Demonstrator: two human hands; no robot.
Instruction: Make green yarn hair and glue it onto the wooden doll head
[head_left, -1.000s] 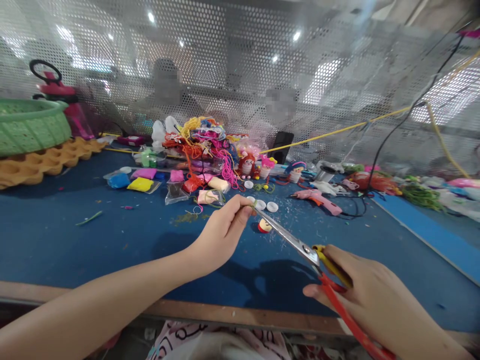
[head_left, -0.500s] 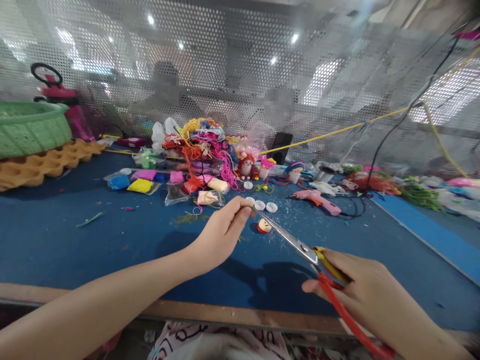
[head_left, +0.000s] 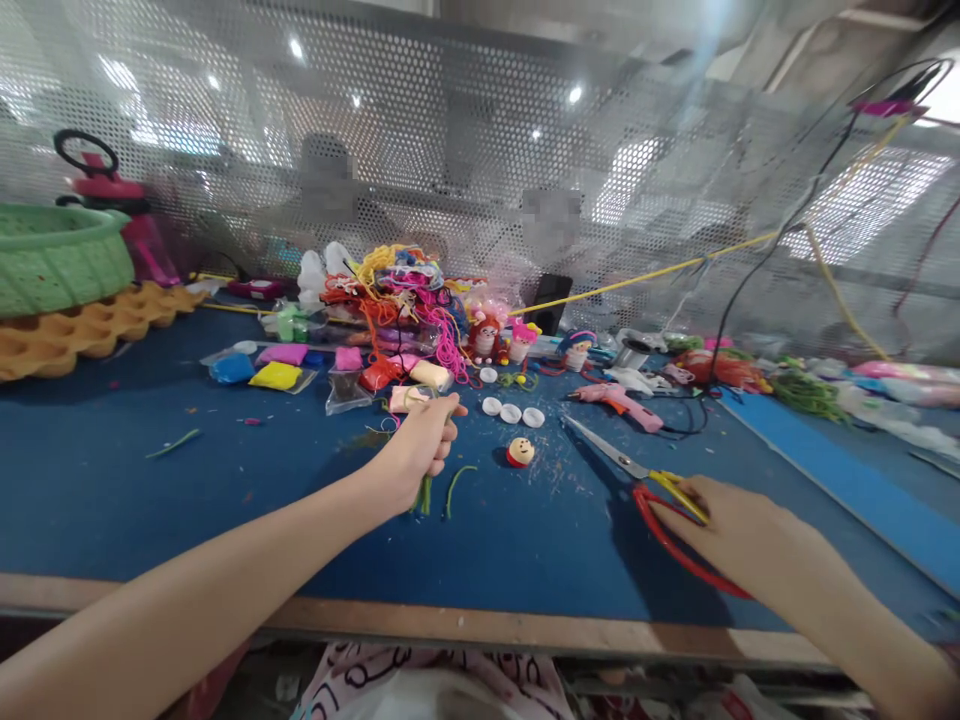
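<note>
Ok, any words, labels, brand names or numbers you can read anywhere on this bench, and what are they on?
None can be read.
scissors, by the right hand: no marking visible.
clay packets: any print too small and blurred.
pink glue gun: no readable label.
left hand holds green strands: no text.

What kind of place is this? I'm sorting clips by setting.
Likely a craft workbench: a tangled yarn pile, a pink glue gun, small yarn dolls, and scissors under the right hand.

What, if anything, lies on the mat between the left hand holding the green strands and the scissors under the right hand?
The small round doll head sits on the blue mat between the left hand, gripping green strands, and the scissors under the right hand. Only scattered crumbs otherwise.
</note>
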